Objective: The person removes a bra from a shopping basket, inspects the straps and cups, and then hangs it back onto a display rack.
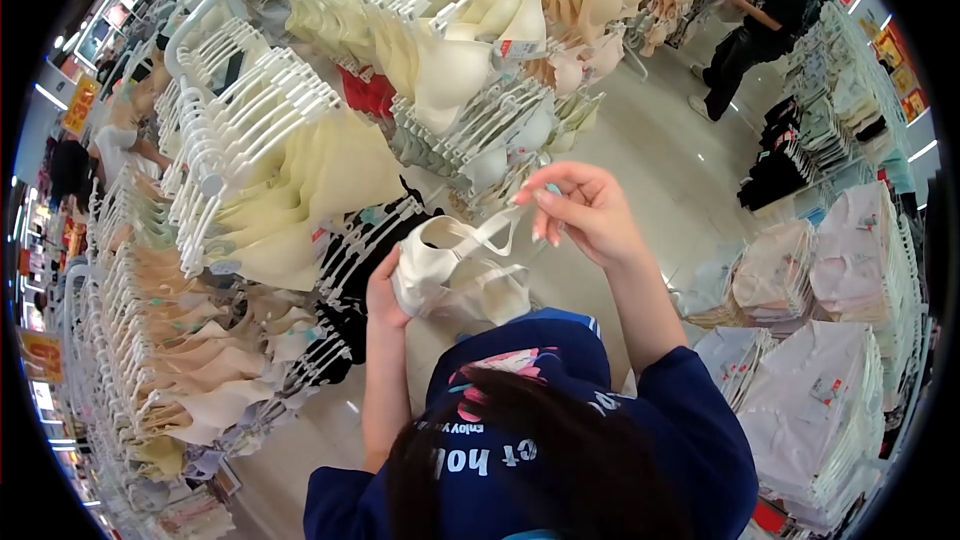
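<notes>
A white bra (428,270) hangs in front of my chest, its cups side by side and a strap raised. My left hand (386,288) is closed around the edge of the left-side cup. My right hand (580,208) is up at the strap's top end, thumb and index finger pinched together on it, the other fingers curled. The strap runs from the fingertips down to the cups. Just left of the bra are black garments (345,325) on white hangers.
Yellow bras (300,190) hang on a rack at the left, beige ones (215,370) below. More racks stand ahead. Folded pale garments (810,410) are stacked on hangers at the right. A person in black (765,25) stands in the aisle (690,155).
</notes>
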Available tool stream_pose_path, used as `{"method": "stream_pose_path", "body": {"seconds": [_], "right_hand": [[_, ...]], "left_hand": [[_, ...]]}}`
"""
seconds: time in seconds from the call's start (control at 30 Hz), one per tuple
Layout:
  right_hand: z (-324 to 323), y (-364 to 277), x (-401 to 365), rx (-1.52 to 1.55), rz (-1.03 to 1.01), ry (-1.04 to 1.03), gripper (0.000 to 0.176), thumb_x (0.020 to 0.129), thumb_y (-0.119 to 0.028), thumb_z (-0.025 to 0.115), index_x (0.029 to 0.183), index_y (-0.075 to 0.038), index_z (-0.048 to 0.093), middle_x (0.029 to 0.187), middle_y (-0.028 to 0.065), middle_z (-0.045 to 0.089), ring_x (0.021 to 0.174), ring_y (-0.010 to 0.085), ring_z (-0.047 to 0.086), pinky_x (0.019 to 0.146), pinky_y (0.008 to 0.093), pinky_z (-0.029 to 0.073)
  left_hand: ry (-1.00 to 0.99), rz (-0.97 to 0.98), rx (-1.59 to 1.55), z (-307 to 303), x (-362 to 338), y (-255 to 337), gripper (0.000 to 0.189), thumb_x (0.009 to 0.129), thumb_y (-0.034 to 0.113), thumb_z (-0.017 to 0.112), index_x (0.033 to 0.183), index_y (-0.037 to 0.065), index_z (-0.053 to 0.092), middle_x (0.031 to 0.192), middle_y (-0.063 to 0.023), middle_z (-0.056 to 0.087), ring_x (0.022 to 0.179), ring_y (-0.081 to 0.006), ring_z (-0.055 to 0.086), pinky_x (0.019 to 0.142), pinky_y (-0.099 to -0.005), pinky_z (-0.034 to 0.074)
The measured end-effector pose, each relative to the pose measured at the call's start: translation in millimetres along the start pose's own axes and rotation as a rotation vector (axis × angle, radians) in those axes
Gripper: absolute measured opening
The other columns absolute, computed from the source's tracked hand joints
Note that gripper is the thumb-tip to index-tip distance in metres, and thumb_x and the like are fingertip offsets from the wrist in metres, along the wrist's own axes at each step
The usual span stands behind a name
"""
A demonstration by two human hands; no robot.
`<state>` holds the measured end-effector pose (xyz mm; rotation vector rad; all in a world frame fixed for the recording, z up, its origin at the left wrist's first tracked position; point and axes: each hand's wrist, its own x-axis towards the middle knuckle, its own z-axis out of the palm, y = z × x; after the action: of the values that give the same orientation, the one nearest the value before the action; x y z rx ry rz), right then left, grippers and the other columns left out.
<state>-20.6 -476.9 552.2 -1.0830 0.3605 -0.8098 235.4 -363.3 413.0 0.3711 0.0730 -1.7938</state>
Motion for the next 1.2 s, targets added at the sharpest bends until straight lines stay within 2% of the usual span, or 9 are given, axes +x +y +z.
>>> {"method": "stream_pose_path", "body": {"seconds": [0.33,0.53,0.63,0.73,0.77,0.87,0.9,0.97,1.2], "right_hand": [[-35,7,1,0.020,-0.012,0.001,0.017,0.086,-0.009,0.052,0.098,0.001,0.058,0.094,0.0117,0.062,0.062,0.0113,0.060,0.049,0.0201,0.046],[-113,30,-17,-0.692,0.030,0.332,0.019,0.083,-0.006,0.051,0.100,-0.001,0.057,0.093,0.0098,0.062,0.079,0.0174,0.059,0.069,0.0287,0.047],[-139,52,-34,-1.395,-0.128,0.386,0.025,0.077,-0.003,0.052,0.102,-0.003,0.056,0.096,0.0134,0.059,0.094,0.0273,0.053,0.082,0.0360,0.042],[-144,84,-39,-1.281,-0.040,0.305,0.029,0.073,-0.003,0.053,0.102,-0.004,0.055,0.101,0.0166,0.054,0.101,0.0337,0.048,0.089,0.0401,0.038],[-145,98,-39,-1.227,-0.038,0.235,0.029,0.073,-0.004,0.054,0.102,-0.004,0.055,0.102,0.0162,0.054,0.101,0.0333,0.047,0.089,0.0395,0.038],[-152,145,-38,-1.072,-0.039,0.036,0.033,0.073,-0.008,0.058,0.105,-0.006,0.052,0.106,0.0150,0.051,0.102,0.0323,0.046,0.090,0.0387,0.037],[-149,148,-39,-1.011,-0.039,0.008,0.034,0.072,-0.009,0.059,0.106,-0.007,0.052,0.106,0.0146,0.051,0.103,0.0318,0.046,0.090,0.0383,0.037],[-143,148,-40,-0.937,-0.049,-0.048,0.037,0.071,-0.011,0.062,0.107,-0.009,0.051,0.106,0.0138,0.051,0.103,0.0309,0.046,0.090,0.0378,0.037],[-158,148,-61,-0.561,0.043,-0.417,0.075,0.066,-0.019,0.071,0.131,-0.010,0.035,0.119,0.0137,0.048,0.108,0.0224,0.046,0.092,0.0342,0.036]], "left_hand": [[0.029,0.200,0.265,56,-10,13,0.043,0.090,0.023,0.038,0.123,-0.004,0.038,0.121,-0.0178,0.049,0.108,-0.0306,0.051,0.093,-0.0438,0.040],[0.031,0.327,0.313,91,-14,9,0.040,0.089,0.021,0.042,0.120,-0.004,0.042,0.115,-0.0165,0.053,0.102,-0.0280,0.055,0.089,-0.0413,0.044],[0.017,0.377,0.324,106,-12,4,0.038,0.089,0.019,0.042,0.117,-0.005,0.044,0.110,-0.0153,0.056,0.096,-0.0245,0.057,0.085,-0.0378,0.047],[-0.214,0.281,0.249,124,0,-5,0.041,0.088,0.018,0.042,0.121,-0.005,0.040,0.116,-0.0175,0.052,0.104,-0.0290,0.053,0.091,-0.0408,0.041],[0.225,0.470,0.313,145,2,-22,0.033,0.089,0.022,0.041,0.104,-0.006,0.051,0.089,-0.0153,0.062,0.074,-0.0246,0.062,0.067,-0.0347,0.053],[0.291,0.461,0.394,146,17,-29,0.039,0.089,0.032,0.039,0.092,-0.005,0.053,0.067,-0.0116,0.056,0.052,-0.0195,0.053,0.045,-0.0310,0.045],[0.390,0.438,0.335,148,24,-33,0.047,0.089,0.041,0.037,0.085,-0.004,0.052,0.053,-0.0064,0.044,0.041,-0.0139,0.037,0.035,-0.0284,0.030],[0.460,0.415,0.290,152,35,-39,0.052,0.089,0.044,0.036,0.085,-0.004,0.053,0.049,-0.0044,0.039,0.038,-0.0124,0.030,0.035,-0.0265,0.024],[-0.076,0.229,0.354,135,76,-54,0.056,0.088,0.040,0.040,0.116,-0.008,0.042,0.097,-0.0222,0.059,0.077,-0.0341,0.060,0.066,-0.0404,0.051]]}}
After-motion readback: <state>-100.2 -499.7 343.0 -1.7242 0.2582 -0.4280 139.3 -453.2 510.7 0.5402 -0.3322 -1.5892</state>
